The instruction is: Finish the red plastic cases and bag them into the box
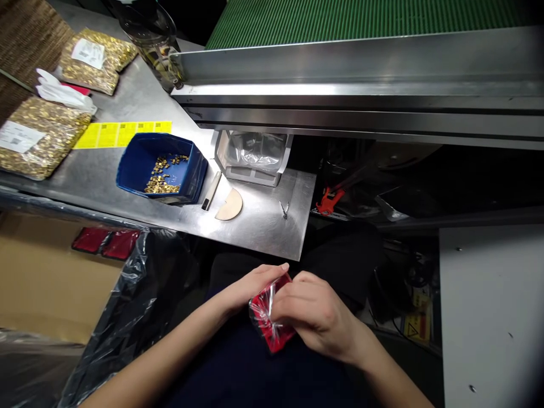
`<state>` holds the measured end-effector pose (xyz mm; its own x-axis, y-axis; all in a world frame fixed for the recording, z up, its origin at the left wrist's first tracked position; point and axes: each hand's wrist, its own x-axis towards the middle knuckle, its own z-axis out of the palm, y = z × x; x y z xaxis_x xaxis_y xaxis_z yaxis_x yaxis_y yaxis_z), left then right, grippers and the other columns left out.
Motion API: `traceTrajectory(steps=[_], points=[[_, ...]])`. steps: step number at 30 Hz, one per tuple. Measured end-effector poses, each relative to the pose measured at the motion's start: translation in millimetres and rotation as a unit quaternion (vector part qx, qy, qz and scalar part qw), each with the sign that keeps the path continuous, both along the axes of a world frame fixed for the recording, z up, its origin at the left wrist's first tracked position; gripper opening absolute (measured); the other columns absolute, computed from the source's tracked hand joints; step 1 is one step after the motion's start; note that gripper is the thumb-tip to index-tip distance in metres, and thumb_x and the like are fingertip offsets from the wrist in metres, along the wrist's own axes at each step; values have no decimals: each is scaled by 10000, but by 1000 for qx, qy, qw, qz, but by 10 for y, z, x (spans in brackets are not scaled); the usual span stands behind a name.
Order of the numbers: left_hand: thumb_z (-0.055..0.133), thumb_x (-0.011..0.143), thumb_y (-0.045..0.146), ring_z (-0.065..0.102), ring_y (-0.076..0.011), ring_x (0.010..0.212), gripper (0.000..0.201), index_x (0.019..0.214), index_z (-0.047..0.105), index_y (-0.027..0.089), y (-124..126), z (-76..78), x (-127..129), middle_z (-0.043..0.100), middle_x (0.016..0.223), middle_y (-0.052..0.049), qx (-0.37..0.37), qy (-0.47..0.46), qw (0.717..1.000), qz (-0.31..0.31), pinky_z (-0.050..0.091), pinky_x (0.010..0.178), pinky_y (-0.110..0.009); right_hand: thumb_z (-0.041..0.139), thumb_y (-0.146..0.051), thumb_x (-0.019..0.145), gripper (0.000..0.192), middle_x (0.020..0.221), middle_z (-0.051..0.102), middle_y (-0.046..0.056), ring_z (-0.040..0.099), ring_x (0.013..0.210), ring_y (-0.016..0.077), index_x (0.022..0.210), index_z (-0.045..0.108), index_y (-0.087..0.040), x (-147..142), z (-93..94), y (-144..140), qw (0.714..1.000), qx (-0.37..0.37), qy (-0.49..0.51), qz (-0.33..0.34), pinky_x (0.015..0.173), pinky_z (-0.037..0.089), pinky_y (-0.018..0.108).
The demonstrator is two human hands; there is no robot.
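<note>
Over my lap I hold a small red packet (278,338) in shiny clear plastic. My left hand (254,284) grips its upper left side, with the thumb stretched along the top edge. My right hand (314,311) is closed over the packet's right side, its fingers pinching the crinkled plastic. The fingertips of both hands are partly hidden. Beyond them, on the metal table (272,241), lie a small pair of metal snips (284,210), a beige disc with a notch (230,205) and a slim light-coloured tool (211,191), possibly a cutter.
A blue bin (198,170) holds small brass pieces (161,184). Bags of brass pieces (51,139) and yellow labels (123,134) lie at left. A white bin (253,176) contains clear bags. Two red packets (105,242) rest on cardboard. A metal-edged green conveyor (361,22) crosses the back.
</note>
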<state>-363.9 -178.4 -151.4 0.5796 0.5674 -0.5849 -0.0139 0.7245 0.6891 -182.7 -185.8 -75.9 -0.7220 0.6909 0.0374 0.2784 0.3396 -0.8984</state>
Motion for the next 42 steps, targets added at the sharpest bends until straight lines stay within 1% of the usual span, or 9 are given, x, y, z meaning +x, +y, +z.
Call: traceTrajectory(steps=[5, 10, 13, 17, 20, 23, 26, 31, 42], points=[[785, 836, 449, 564, -171, 782, 312, 951, 639, 197, -48, 50, 66, 618, 832, 11, 71, 30, 993, 92, 458, 714, -273, 665, -192, 938, 111, 843, 749, -10, 677, 813, 179, 860, 719, -251, -50, -132, 39, 972, -151, 116, -140, 835, 510, 336], [622, 981, 286, 656, -191, 936, 345, 1308, 522, 335, -140, 125, -104, 605, 1236, -48, 240, 116, 944, 194, 542, 776, -309, 775, -373, 868, 189, 754, 672, -6, 607, 665, 141, 849, 691, -205, -186, -369, -86, 827, -399, 201, -341, 642, 492, 253], [647, 937, 142, 521, -311, 1363, 604, 1439, 513, 451, -135, 168, -269, 438, 1595, -48, 463, 93, 879, 64, 476, 1088, -460, 796, -442, 790, 291, 717, 652, -18, 602, 624, 141, 848, 637, -204, -248, -503, -58, 755, -491, 219, -376, 633, 511, 258], [625, 949, 143, 376, -341, 1491, 577, 1428, 572, 462, -106, 205, -373, 526, 1562, -1, 584, 77, 796, -140, 303, 1231, -536, 787, -352, 694, 236, 682, 647, -19, 618, 621, 154, 771, 632, -191, -249, -611, -5, 756, -516, 177, -362, 642, 529, 275], [801, 825, 229, 525, -376, 1350, 673, 1445, 564, 342, -133, 189, -341, 634, 1433, -98, 500, 100, 859, -34, 371, 1179, -557, 759, -305, 736, 154, 696, 659, -12, 607, 634, 155, 768, 663, -188, -223, -600, -68, 780, -486, 150, -364, 602, 507, 252], [919, 694, 367, 639, -338, 1144, 846, 1429, 515, 254, -163, 147, -258, 675, 1289, -120, 286, 128, 938, 146, 500, 1032, -477, 673, -316, 893, 131, 771, 685, 12, 619, 676, 161, 850, 700, -195, -218, -543, -182, 847, -366, 94, -374, 612, 501, 255], [794, 824, 518, 668, -279, 1013, 586, 1269, 623, 176, -171, 115, -165, 718, 1131, -105, 65, 41, 972, 220, 522, 921, -381, 566, -253, 998, 180, 914, 699, 44, 659, 816, 182, 955, 736, -217, -220, -478, -246, 914, -190, 38, -357, 744, 524, 288], [742, 863, 569, 675, -221, 894, 477, 1107, 730, 159, -196, 119, -90, 755, 955, -79, -122, -98, 954, 255, 526, 846, -312, 451, -124, 1029, 258, 970, 670, 56, 646, 870, 185, 1030, 690, -223, -212, -407, -216, 959, -74, 17, -273, 783, 511, 300], [767, 868, 523, 690, -204, 922, 423, 1088, 761, 161, -245, 89, -55, 771, 967, -75, -180, -148, 927, 294, 548, 861, -293, 574, -251, 1032, 133, 953, 672, 35, 595, 907, 219, 970, 692, -252, -180, -297, -180, 959, -55, -92, -261, 825, 471, 359]])
